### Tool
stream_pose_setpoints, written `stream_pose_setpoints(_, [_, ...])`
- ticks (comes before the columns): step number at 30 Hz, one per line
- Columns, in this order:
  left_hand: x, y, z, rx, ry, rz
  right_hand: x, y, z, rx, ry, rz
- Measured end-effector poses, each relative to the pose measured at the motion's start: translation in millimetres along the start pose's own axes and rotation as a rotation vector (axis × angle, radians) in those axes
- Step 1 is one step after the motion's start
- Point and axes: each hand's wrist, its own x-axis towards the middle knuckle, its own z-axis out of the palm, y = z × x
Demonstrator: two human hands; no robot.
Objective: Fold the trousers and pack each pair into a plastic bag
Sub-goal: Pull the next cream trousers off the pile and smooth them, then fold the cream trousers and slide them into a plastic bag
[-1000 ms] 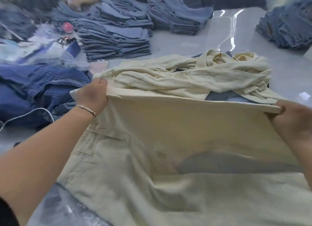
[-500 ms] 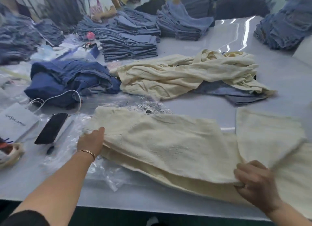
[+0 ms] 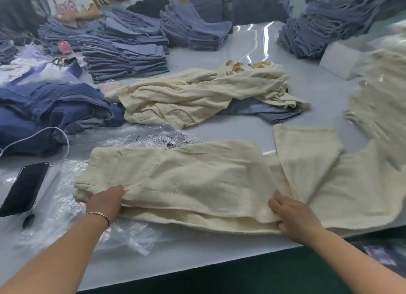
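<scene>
A cream pair of trousers (image 3: pixel 197 179) lies folded lengthwise across the near side of the white table (image 3: pixel 252 122), its leg ends doubled back at the right. My left hand (image 3: pixel 107 200) grips the fabric near its left end, fingers tucked under the top layer. My right hand (image 3: pixel 294 217) holds the near edge toward the right, thumb on top and fingers curled under. Clear plastic bags (image 3: pixel 72 206) lie crumpled under and left of the trousers.
A rumpled heap of cream trousers (image 3: pixel 193 96) lies behind, over a blue pair. Loose blue jeans (image 3: pixel 48 111) sit at the left, folded denim stacks (image 3: pixel 127 58) at the back. A black phone (image 3: pixel 24 188) with a white cable lies near the left edge. Bagged cream pieces (image 3: pixel 382 91) pile at the right.
The trousers, held up a second ago, now lie flat on the table. Both hands have shifted along the near edge, the right one moving left.
</scene>
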Motion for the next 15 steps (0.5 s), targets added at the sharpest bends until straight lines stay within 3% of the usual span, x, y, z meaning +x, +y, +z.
stream_pose_setpoints(6, [0.7,-7.9,4.4,-0.001,0.052,0.089,-1.3,-32.6,0.4,-0.023,0.15,0.048])
stream_pose_setpoints(8, [-1.8,-16.9,-3.3,0.027,0.187,0.129,-4.9,-28.5,-0.2,0.019,0.209,0.128])
stream_pose_setpoints(12, [-6.8,-43.0,-27.3,-0.039,0.483,0.242,-8.4,-19.9,-19.8,0.085,0.495,0.297])
stream_pose_setpoints(14, [-11.9,-49.1,-27.3,-0.094,0.542,0.296,-16.7,-23.0,-20.5,0.091,0.555,0.362])
stream_pose_setpoints(15, [-15.5,-49.6,-20.1,-0.102,0.519,0.322,-21.2,-27.6,-18.0,0.084,0.501,0.397])
